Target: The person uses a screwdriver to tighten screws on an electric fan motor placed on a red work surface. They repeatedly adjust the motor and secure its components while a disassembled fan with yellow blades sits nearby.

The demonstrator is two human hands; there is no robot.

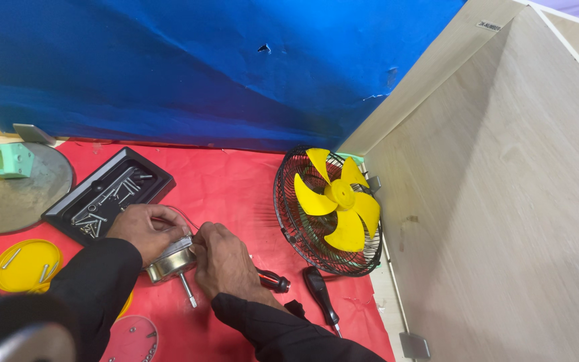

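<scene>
My left hand (143, 230) grips a round metal fan motor (169, 263) from the left, over the red mat. A steel shaft (188, 290) sticks out of the motor toward me. My right hand (224, 261) rests against the motor's right side with its fingers curled at the top edge; whether it pinches something small there is hidden. Thin wires (181, 213) loop out behind the motor. Both arms wear black sleeves.
A black tray (68, 209) of screws lies behind my left hand. A black wire grille (289, 221) with a yellow fan blade (338, 200) leans against the wooden panel at right. Two black-handled screwdrivers (321, 295) lie nearby. Yellow lid (25, 265) with screws and grey disc (15, 194) at left.
</scene>
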